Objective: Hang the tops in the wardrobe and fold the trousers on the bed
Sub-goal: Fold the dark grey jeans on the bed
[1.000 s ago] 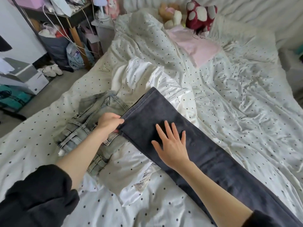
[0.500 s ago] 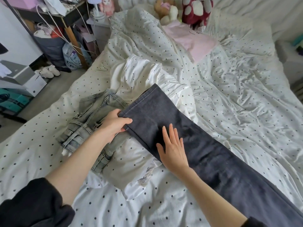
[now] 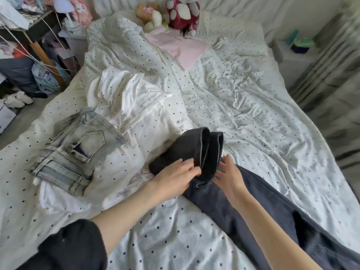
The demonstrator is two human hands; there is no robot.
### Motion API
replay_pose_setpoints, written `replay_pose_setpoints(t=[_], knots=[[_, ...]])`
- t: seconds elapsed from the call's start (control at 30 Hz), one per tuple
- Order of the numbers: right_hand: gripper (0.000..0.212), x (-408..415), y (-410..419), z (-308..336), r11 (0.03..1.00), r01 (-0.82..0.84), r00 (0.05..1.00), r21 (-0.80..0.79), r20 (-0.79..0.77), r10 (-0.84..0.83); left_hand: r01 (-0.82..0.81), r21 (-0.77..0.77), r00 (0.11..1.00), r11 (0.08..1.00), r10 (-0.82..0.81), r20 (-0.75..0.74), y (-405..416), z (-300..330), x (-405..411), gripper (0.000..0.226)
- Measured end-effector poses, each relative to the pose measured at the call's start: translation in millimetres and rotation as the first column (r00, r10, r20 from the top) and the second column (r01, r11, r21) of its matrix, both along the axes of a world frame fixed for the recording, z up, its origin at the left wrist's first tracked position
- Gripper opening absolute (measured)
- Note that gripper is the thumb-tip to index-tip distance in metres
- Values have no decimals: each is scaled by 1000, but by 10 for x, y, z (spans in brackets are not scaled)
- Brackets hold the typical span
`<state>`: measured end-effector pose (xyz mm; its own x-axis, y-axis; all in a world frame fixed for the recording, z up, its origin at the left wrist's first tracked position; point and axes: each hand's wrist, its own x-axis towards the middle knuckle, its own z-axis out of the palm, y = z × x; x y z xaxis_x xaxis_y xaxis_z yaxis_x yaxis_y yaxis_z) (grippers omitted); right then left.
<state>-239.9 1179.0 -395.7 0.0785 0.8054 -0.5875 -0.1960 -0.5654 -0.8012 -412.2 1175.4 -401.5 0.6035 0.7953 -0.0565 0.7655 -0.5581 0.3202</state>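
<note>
Dark grey trousers (image 3: pixel 243 207) lie across the dotted bed (image 3: pixel 243 106), stretching to the lower right. Their leg end (image 3: pixel 187 151) is doubled back into a loose fold in the middle of the view. My left hand (image 3: pixel 175 174) grips that folded leg end from the left, fingers curled over the cloth. To its right, my right hand (image 3: pixel 229 174) touches the fold's side with straight, spread fingers. Folded light-blue jeans (image 3: pixel 78 151) lie to the left on a white dotted garment (image 3: pixel 136 106).
A pink garment (image 3: pixel 181 47) and stuffed toys (image 3: pixel 169 14) lie at the head of the bed. A cluttered desk with cables (image 3: pixel 29 32) and shoes (image 3: pixel 17 98) stand on the left. A white bedside table (image 3: pixel 292 55) is at the right.
The dark trouser leg, flat before, has been folded back toward me. My left hand moved right with its end, and my right hand lifted off the cloth to the fold's side.
</note>
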Motion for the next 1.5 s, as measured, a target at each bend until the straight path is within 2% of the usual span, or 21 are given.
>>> replay_pose_setpoints(t=[0.07, 0.1, 0.2, 0.27, 0.37, 0.47, 0.53, 0.6, 0.67, 0.7, 0.8, 1.0, 1.07, 1.13, 1.2, 1.27, 1.33, 1.37, 1.43, 1.47, 1.5], knots=[[48, 53, -90, -67, 1000, 13, 964, 12, 264, -16, 28, -115, 986, 993, -46, -161, -40, -236, 117, 48], [50, 77, -129, -110, 999, 5, 905, 40, 424, -22, 24, -193, 981, 981, -60, -183, -66, -347, 151, 54], [48, 67, -177, -203, 940, -257, 649, 226, 760, -5, -37, -368, 999, 929, 24, -39, -130, -510, 113, 68], [42, -10, -145, -278, 804, -523, 467, 282, 884, -6, -146, -324, 980, 935, 182, 83, -96, -541, 25, 58], [41, -182, 26, -508, 589, -787, 243, 184, 970, 21, -362, -161, 929, 918, 369, 14, 2, -667, -211, 53], [53, -203, 172, -903, 598, -794, -16, -113, 986, 165, -396, -173, 896, 902, 338, -289, -16, -914, -455, 65], [56, -131, 181, -1176, 607, -758, -125, -241, 966, 227, -346, -195, 889, 918, 253, -383, -106, -1100, -538, 76], [56, -95, 174, -1282, 597, -755, -156, -272, 958, 239, -359, -213, 908, 909, 288, -304, -153, -1189, -577, 68], [57, -96, 163, -1299, 585, -760, -169, -284, 955, 244, -441, -221, 897, 870, 436, -73, -142, -1192, -575, 55], [57, -83, 128, -1290, 587, -760, -169, -280, 957, 237, -497, -223, 855, 838, 517, 36, -108, -1168, -558, 50], [57, 7, -75, -1219, 584, -767, -152, -265, 960, 236, -620, -277, 730, 734, 669, 140, 129, -1079, -491, 42], [55, 104, -349, -1208, 601, -743, -135, -294, 946, 296, -700, -437, 631, 564, 776, -9, 541, -984, -469, 35], [54, 107, -376, -1203, 614, -740, -92, -275, 945, 313, -701, -535, 577, 472, 816, -35, 578, -895, -492, 24], [53, 108, -387, -1177, 635, -732, -22, -247, 940, 340, -642, -652, 515, 403, 857, 22, 575, -700, -523, 7], [53, 109, -392, -1116, 650, -731, 71, -208, 924, 375, -563, -710, 501, 423, 858, 114, 556, -450, -543, 14], [52, 108, -383, -1025, 670, -728, 203, -144, 888, 412, -483, -734, 501, 477, 838, 216, 497, -142, -480, 16], [49, 123, -361, -872, 731, -680, 435, -56, 772, 463, -435, -699, 525, 567, 791, 315, 420, 168, -304, 22], [45, 149, -349, -786, 796, -606, 605, -1, 648, 462, -428, -668, 544, 609, 763, 349, 371, 296, -193, 23], [34, 322, -393, -530, 940, -336, 916, 60, 253, 311, -388, -612, 593, 689, 695, 406, 198, 574, 133, 24], [29, 427, -438, -423, 978, -206, 977, 41, 57, 203, -369, -581, 634, 725, 653, 413, 104, 680, 300, 21], [28, 559, -497, -340, 994, -112, 989, 11, -97, 112, -357, -530, 694, 769, 599, 401, 7, 761, 474, 20]])
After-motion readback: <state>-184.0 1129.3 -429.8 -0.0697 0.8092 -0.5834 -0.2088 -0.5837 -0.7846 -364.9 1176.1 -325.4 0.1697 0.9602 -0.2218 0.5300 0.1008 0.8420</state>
